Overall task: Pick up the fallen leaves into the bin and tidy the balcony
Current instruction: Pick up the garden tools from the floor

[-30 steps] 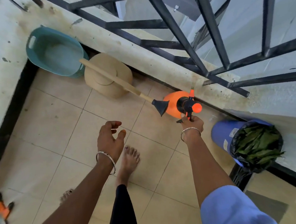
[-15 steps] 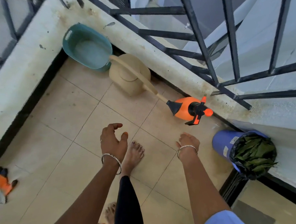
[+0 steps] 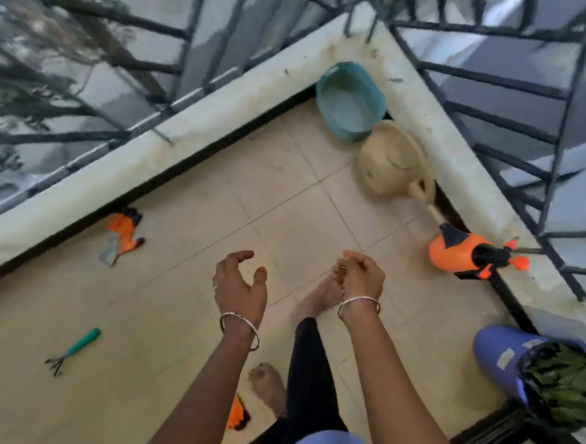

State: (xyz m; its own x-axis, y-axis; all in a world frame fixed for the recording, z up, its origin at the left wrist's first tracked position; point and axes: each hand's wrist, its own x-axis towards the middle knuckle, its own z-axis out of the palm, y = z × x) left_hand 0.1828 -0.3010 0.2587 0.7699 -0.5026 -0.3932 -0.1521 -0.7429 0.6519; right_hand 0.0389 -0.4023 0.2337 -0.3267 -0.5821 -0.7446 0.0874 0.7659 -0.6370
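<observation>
Head camera looks down on a balcony corner with smooth beige floor tiles (image 3: 217,200) and a rough, stained white ledge (image 3: 187,129) under dark metal bars. At about 1 o'clock an oval teal plastic basin (image 3: 348,101) sits in the corner, and just beside it is a rounded beige watering can (image 3: 388,162) with a long spout. At 3 o'clock the round orange sprayer (image 3: 451,253) with a black top stands against the ledge. The bin (image 3: 496,351), blue plastic with a black liner, is at 4 o'clock, and the green leaves (image 3: 563,386) fill it to the rim. At 9 o'clock an orange and grey glove (image 3: 123,232) lies crumpled near the ledge. At 8 o'clock lies a small rake (image 3: 71,349) with a green handle and dark prongs.

Both hands hang over the floor, each wrist with a thin metal bangle. The left hand (image 3: 239,287) is relaxed, fingers bent and spread apart from the thumb, holding nothing. The right hand (image 3: 360,277) has its fingers curled loosely inward, and I see nothing in it; it touches nothing.

One second ago the right hand gripped the sprayer's handle; now the sprayer stands free and that hand is well apart from it. The view has turned left, so the rake has come in sight.
</observation>
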